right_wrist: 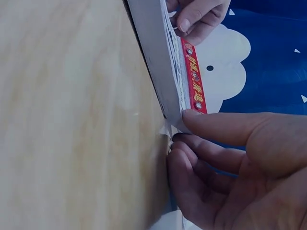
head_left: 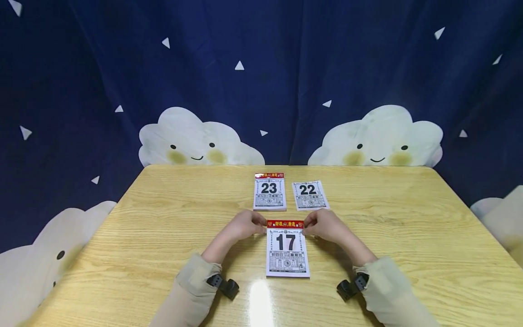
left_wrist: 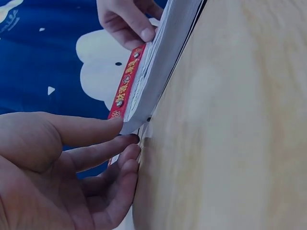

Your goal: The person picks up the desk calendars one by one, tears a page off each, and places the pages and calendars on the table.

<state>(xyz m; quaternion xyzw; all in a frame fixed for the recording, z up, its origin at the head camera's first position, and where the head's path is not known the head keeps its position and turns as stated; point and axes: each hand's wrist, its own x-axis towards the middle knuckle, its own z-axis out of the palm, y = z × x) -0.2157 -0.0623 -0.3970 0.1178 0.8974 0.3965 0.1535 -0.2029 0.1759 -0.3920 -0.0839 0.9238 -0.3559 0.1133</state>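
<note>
A thick tear-off calendar (head_left: 287, 254) showing a large 17, with a red band along its top, lies in front of the person. My left hand (head_left: 246, 225) pinches its upper left corner; in the left wrist view the thumb (left_wrist: 91, 130) rests on the red band's end and the index finger reaches beneath. At the upper right corner my right hand (head_left: 324, 225) does the same, its thumb (right_wrist: 220, 125) on top in the right wrist view. Both wrist views show the white page block (right_wrist: 153, 52) edge-on, close to the tabletop.
Behind it lies a second calendar (head_left: 269, 193) showing 23, also red-topped. To its right is a loose page (head_left: 309, 195) printed 22, slightly turned. All rest on a wood-grain table (head_left: 184, 190) backed by a dark blue curtain (head_left: 261, 81) with clouds.
</note>
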